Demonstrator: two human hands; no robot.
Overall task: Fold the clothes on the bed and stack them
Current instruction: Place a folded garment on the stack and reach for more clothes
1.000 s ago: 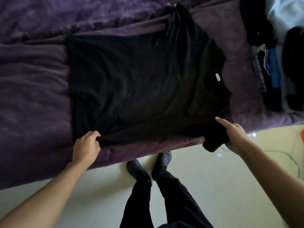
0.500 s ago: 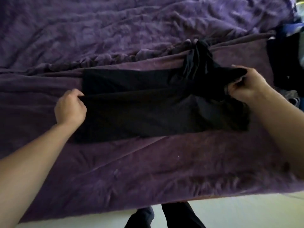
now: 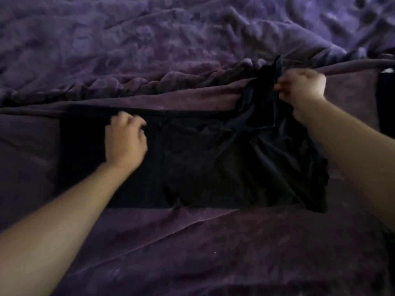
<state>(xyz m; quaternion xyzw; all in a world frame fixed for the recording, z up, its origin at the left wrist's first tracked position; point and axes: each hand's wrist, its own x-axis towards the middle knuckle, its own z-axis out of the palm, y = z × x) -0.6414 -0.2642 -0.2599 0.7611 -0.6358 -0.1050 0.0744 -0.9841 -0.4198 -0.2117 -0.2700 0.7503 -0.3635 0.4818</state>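
Observation:
A black T-shirt (image 3: 203, 167) lies folded lengthwise into a long band across the purple bed cover (image 3: 192, 253). My left hand (image 3: 126, 142) is over the shirt's left part near its far edge. Its fingers are loosely curled and blurred, and no fabric shows between them. My right hand (image 3: 301, 86) is at the shirt's far right end and pinches the bunched sleeve, lifting it a little off the bed. The cloth under that hand is wrinkled, and my right forearm hides the shirt's right edge.
Rumpled purple blanket (image 3: 171, 39) fills the far half of the bed, with a ridge of folds just behind the shirt. Another dark garment (image 3: 386, 103) shows at the right edge. Smooth cover stretches between me and the shirt.
The near half of the shirt was brought up and over the far half. Since then my left hand has left the hem and moved right onto the shirt, while my right hand has gone to the far sleeve.

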